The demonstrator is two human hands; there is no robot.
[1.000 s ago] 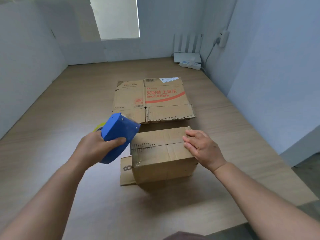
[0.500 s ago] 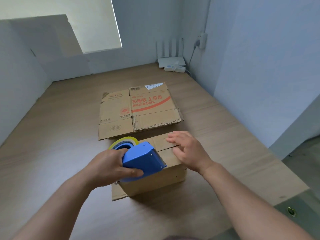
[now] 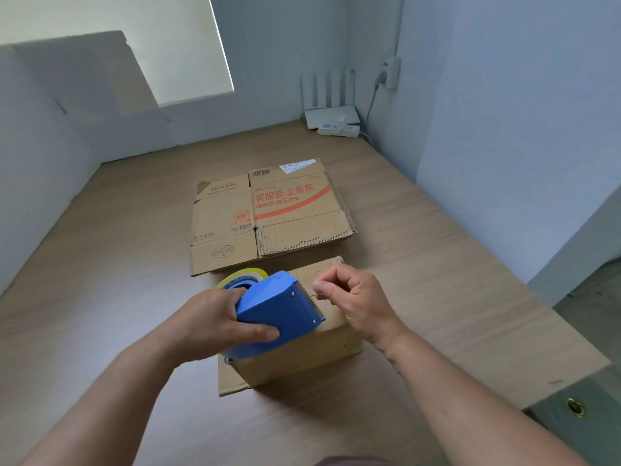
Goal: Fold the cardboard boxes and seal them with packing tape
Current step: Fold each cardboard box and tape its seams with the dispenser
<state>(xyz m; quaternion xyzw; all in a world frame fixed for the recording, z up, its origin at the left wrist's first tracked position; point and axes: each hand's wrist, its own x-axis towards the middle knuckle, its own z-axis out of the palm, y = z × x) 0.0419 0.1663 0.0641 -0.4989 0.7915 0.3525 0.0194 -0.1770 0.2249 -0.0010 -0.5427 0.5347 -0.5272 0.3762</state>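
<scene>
I'm looking down on the small folded box (image 3: 304,359), which sits on the bench (image 3: 111,270) right in front of me. One loose flap (image 3: 232,381) pokes out flat from its near-left corner. My left hand (image 3: 215,326) grips the blue tape dispenser (image 3: 279,311), fingers (image 3: 258,331) curled round its body and thumb over the top. The dispenser sits over the box's left half, its toothed blade pointing right. The yellowish tape roll (image 3: 242,276) shows at its far end. My right hand (image 3: 358,297) hovers above the box top, just beside the blade, with its fingers curled in and thumb tip pressed against forefinger. I can't tell whether any tape is pinched between them. Beyond the box, just behind it, a flattened cardboard box (image 3: 268,216) with red print lies flat on the bench. In the far right corner there's a white router (image 3: 331,112) with a power strip (image 3: 337,130) in front of it.
</scene>
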